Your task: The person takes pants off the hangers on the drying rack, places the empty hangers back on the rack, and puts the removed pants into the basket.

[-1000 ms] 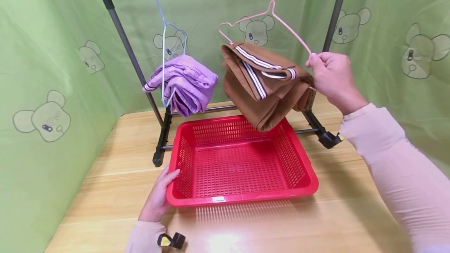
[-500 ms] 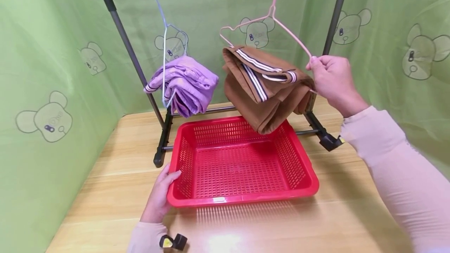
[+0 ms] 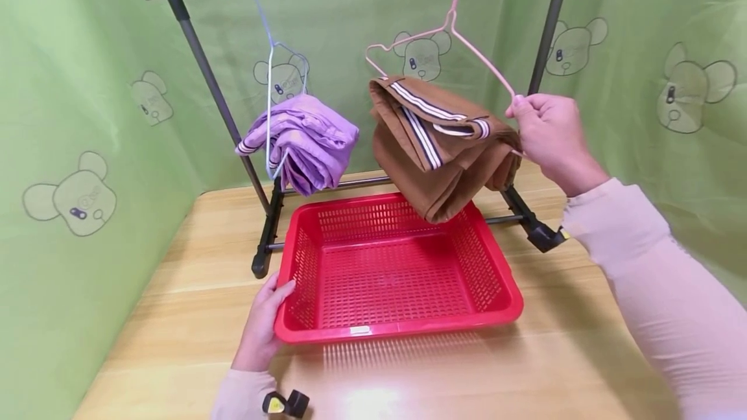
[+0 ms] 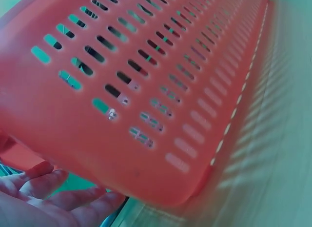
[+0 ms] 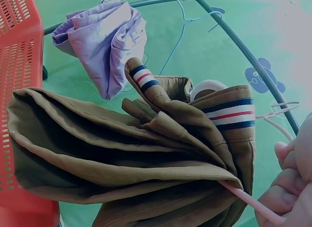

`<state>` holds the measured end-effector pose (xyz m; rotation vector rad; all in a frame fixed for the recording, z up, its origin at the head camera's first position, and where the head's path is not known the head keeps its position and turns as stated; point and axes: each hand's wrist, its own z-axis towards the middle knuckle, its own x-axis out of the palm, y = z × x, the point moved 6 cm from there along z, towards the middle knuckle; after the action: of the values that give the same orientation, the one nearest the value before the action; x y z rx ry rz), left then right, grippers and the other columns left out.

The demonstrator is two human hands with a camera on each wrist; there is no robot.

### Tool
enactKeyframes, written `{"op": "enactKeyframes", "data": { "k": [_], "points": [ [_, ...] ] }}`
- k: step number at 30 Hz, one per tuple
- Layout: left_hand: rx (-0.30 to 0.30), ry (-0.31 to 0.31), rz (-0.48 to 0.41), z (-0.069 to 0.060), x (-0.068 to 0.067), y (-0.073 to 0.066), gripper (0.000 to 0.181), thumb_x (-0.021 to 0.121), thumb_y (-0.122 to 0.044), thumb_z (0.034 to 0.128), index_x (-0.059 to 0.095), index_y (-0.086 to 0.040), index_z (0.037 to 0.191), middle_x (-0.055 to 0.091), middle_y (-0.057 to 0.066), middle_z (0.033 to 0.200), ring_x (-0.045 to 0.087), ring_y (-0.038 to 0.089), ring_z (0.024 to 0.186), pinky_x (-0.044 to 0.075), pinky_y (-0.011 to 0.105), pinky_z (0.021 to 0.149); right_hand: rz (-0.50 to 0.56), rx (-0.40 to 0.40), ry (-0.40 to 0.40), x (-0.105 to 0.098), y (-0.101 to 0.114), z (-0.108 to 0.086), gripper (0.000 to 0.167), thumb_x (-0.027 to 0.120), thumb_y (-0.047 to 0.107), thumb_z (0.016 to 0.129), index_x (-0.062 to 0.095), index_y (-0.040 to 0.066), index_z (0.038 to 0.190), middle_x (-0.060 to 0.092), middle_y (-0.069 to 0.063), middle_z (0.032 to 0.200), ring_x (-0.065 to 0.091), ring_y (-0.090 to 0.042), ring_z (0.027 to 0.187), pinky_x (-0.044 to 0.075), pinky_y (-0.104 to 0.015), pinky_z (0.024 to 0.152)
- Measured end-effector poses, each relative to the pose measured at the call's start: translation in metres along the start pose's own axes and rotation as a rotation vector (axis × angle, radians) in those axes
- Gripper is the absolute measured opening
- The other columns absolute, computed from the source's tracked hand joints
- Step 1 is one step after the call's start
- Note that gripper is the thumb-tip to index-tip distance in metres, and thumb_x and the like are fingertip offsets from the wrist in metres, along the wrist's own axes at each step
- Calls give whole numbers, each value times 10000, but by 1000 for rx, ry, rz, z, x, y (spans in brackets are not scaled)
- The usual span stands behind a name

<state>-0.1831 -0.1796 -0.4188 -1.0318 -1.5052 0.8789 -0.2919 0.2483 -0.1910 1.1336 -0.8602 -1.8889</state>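
Observation:
My right hand pinches the right corner of a pink wire hanger, at the end of its lower bar. A folded brown garment with white-and-dark striped trim is draped over that bar, above the back right of the red plastic basket. In the right wrist view the brown garment hangs in loose layers beside my fingers. My left hand holds the basket's left rim, thumb over the top. In the left wrist view its fingers lie by the basket's lower edge.
A grey clothes rack stands behind the basket on the wooden table. On its left hangs a light blue hanger carrying a folded purple garment. Green cloth with cartoon mice surrounds the table.

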Motion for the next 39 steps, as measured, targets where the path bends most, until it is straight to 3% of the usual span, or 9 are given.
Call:
{"op": "enactKeyframes", "data": {
  "k": [4, 9, 16, 19, 23, 26, 32, 35, 39],
  "points": [
    [27, -24, 47, -2, -4, -3, 460, 513, -155, 1005, 360, -16, 1416, 531, 189, 1256, 611, 265, 1065, 515, 418, 915, 20, -3, -6, 1, 0, -1, 262, 497, 247, 1019, 677, 144, 857, 508, -7, 699, 343, -79, 471, 274, -239, 343],
    [89, -109, 145, -3, -10, -11, 456, 517, -150, 1014, 362, 19, 1408, 491, 236, 1353, 626, 145, 1036, 527, 304, 887, 29, 6, 6, 2, 1, -2, 257, 497, 242, 1019, 673, 144, 860, 506, -7, 690, 334, -76, 460, 274, -244, 334],
    [141, -212, 239, -7, -11, -36, 446, 520, -87, 1003, 355, 30, 1400, 431, 191, 1432, 486, 209, 1248, 476, 258, 953, 32, 12, 9, 0, 2, -5, 257, 496, 249, 1019, 677, 144, 869, 523, -4, 726, 345, -86, 489, 279, -241, 364],
    [234, -277, 249, -12, -9, -55, 427, 541, -52, 984, 382, 49, 1367, 471, 165, 1383, 472, 209, 1258, 470, 238, 953, 25, 3, 9, 0, 3, -6, 259, 498, 249, 1019, 679, 146, 865, 516, -11, 720, 348, -92, 503, 278, -240, 373],
    [403, -336, 245, -20, 1, -86, 310, 579, -1, 950, 495, 68, 1240, 600, 87, 1203, 583, 143, 1100, 499, 218, 896, 7, -3, 17, -1, 4, -7, 257, 499, 256, 1018, 676, 155, 862, 484, -8, 665, 337, -90, 476, 267, -244, 354],
    [478, -289, 215, -22, 15, -104, 225, 584, 32, 937, 546, 55, 1157, 647, 27, 1091, 639, 124, 997, 525, 251, 870, 0, -2, 26, -2, 4, -7, 255, 498, 265, 1018, 675, 158, 869, 476, 4, 639, 333, -85, 454, 266, -248, 343],
    [495, -148, 234, -15, 49, -117, 225, 565, 68, 936, 541, 73, 1160, 647, 26, 1089, 654, 114, 926, 546, 293, 839, -12, 1, 36, -5, 3, -7, 261, 489, 277, 1021, 671, 149, 884, 475, 5, 620, 347, -84, 447, 280, -252, 337],
    [468, -101, 271, -10, 62, -117, 252, 555, 64, 943, 519, 84, 1191, 625, 84, 1138, 645, 108, 933, 540, 314, 859, -35, 0, 42, -4, 2, -8, 275, 482, 298, 1022, 664, 135, 895, 466, 5, 610, 348, -88, 441, 285, -260, 334],
    [361, -12, 324, -5, 77, -114, 302, 548, 42, 955, 480, 82, 1247, 573, 182, 1241, 616, 214, 1065, 529, 317, 888, -63, -14, 49, -3, 1, -11, 314, 473, 315, 1024, 659, 80, 931, 459, 1, 594, 343, -94, 433, 286, -272, 333]
  ]
}}
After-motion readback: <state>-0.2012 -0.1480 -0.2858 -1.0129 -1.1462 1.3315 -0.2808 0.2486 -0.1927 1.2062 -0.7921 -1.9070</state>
